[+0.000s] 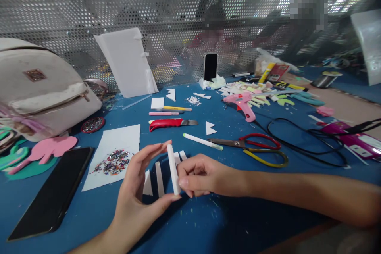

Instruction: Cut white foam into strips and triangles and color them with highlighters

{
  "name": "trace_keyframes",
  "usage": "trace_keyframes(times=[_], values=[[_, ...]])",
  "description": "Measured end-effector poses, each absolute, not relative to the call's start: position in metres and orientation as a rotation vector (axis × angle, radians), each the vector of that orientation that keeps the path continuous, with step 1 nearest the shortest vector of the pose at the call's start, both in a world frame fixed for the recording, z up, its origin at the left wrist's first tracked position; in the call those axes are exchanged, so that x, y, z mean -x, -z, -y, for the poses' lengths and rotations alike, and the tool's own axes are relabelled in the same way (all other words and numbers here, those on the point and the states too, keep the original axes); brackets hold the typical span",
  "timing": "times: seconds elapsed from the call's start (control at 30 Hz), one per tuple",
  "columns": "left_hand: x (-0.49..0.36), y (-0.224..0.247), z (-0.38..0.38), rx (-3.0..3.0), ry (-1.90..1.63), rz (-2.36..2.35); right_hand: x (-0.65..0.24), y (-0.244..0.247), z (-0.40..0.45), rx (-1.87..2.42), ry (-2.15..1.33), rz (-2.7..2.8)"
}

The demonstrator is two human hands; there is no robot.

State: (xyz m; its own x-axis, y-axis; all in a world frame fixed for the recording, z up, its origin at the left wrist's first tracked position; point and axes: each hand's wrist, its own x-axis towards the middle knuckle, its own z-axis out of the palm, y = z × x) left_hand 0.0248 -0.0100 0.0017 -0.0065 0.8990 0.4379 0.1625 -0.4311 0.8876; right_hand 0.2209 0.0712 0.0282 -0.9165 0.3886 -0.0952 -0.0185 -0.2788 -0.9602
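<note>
1. Over the near-middle part of the blue table (235, 222), a white strip (173, 170) stands nearly upright, leaning slightly left at the top.
2. The left hand (135, 186) grips it end to end, fingertips at the top and thumb at the bottom.
3. The right hand (198, 174) has curled fingers against the strip's right side; whether they pinch it I cannot tell.
4. Beneath and beside the hands lie loose white pieces (160, 178).
5. Towards the left edge are a white sheet (122, 139) bearing colourful bits (113, 162), a dark phone (52, 194) and a pale backpack (44, 87).
6. Beyond the hands lie a red cutter (166, 124), a capped pen (202, 141) and open scissors (241, 143).
7. Towards the far right corner, a pink glue gun (242, 103) lies beside piled cutouts (262, 91).
</note>
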Motion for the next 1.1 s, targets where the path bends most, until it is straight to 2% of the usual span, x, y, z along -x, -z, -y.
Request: trace_keyframes(times=[0.23,0.47,0.77,0.93,1.03,1.1], values=[[-0.024,-0.002,0.011,-1.633,-1.487,-1.106,-0.22,-0.026,-0.071,0.454,-2.292,1.728],[-0.025,-0.004,0.012,-1.683,-1.408,-1.194,-0.22,-0.03,-0.07,0.57,-2.059,1.899],[-0.026,-0.003,0.013,-1.842,-1.37,-1.315,-0.221,-0.031,-0.074,0.601,-2.062,1.711],[-0.023,0.0,0.012,-1.882,-1.346,-1.354,-0.222,-0.029,-0.075,0.525,-2.078,1.79],[-0.019,0.0,0.005,-1.919,-1.291,-1.361,-0.224,-0.032,-0.088,0.553,-1.895,1.939],[-0.015,0.0,-0.001,-1.958,-1.251,-1.366,-0.228,-0.038,-0.107,0.646,-1.547,2.195]])
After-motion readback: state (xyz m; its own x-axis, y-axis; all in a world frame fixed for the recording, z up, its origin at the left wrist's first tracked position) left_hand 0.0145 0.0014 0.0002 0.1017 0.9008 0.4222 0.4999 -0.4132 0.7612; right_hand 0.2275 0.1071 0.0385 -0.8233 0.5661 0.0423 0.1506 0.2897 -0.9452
